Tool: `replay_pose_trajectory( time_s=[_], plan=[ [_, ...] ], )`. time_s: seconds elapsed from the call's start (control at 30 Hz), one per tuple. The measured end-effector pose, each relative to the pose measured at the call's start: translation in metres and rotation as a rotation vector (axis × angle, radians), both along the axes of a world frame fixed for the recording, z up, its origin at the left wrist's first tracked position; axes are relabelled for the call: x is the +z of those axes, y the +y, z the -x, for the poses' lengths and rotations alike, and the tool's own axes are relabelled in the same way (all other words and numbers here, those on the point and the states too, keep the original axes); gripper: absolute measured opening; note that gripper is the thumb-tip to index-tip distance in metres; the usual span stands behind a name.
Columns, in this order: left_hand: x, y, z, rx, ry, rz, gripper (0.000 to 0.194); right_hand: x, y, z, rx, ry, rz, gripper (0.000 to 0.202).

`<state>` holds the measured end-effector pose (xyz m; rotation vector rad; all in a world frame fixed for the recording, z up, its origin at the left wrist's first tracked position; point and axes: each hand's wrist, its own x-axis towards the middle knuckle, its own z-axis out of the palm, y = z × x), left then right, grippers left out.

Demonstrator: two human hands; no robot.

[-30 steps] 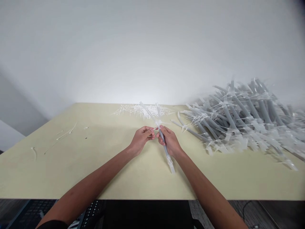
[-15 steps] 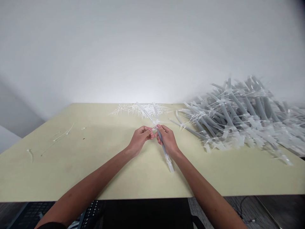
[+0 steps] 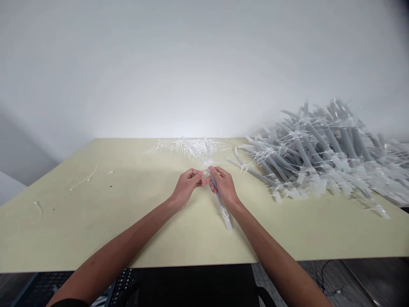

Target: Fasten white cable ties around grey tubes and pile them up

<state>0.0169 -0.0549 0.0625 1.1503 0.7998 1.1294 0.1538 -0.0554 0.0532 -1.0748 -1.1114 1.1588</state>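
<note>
A Y-shaped tube piece [image 3: 223, 209], grey with clear arms and a clear lower end, slants across the middle of the table. My right hand [image 3: 223, 183] grips its grey stem just below the fork. Close on its left, my left hand [image 3: 189, 185] has thumb and fingers pinched together beside the stem; what they pinch is too small to make out. White ties show around the fork. Beyond the hands lies a pile of white cable ties [image 3: 179, 147], partly behind the clear arms.
A large heap of similar grey tube pieces [image 3: 302, 149] covers the right side of the table [image 3: 96, 238]. Several loose ties [image 3: 91, 175] lie at the left. A dark crate [image 3: 44, 288] stands below the front edge, and a pale wall rises behind.
The view has shifted slightly, moving the heap and loose ties a little leftward. Both hands keep nearly the same pose at the tube piece.
</note>
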Motion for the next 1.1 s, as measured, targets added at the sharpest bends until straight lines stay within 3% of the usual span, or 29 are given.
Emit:
replay_pose_trajectory(
  time_s=[0.3, 0.63, 0.93, 1.1],
  plan=[
    [-0.007, 0.002, -0.003, 0.045, 0.049, -0.048, 0.024, 0.001, -0.002, 0.002, 0.096, 0.101, -0.027, 0.029],
    [-0.005, 0.015, 0.013, -0.058, 0.118, -0.13, 0.026, 0.007, -0.004, -0.003, 0.291, 0.226, 0.062, 0.025],
    [-0.002, 0.012, 0.01, -0.089, 0.061, -0.086, 0.027, 0.014, -0.003, -0.003, 0.353, 0.28, 0.092, 0.02],
    [-0.002, 0.011, 0.01, -0.08, 0.108, -0.077, 0.03, 0.015, -0.003, -0.004, 0.3, 0.242, 0.092, 0.023]
  ],
)
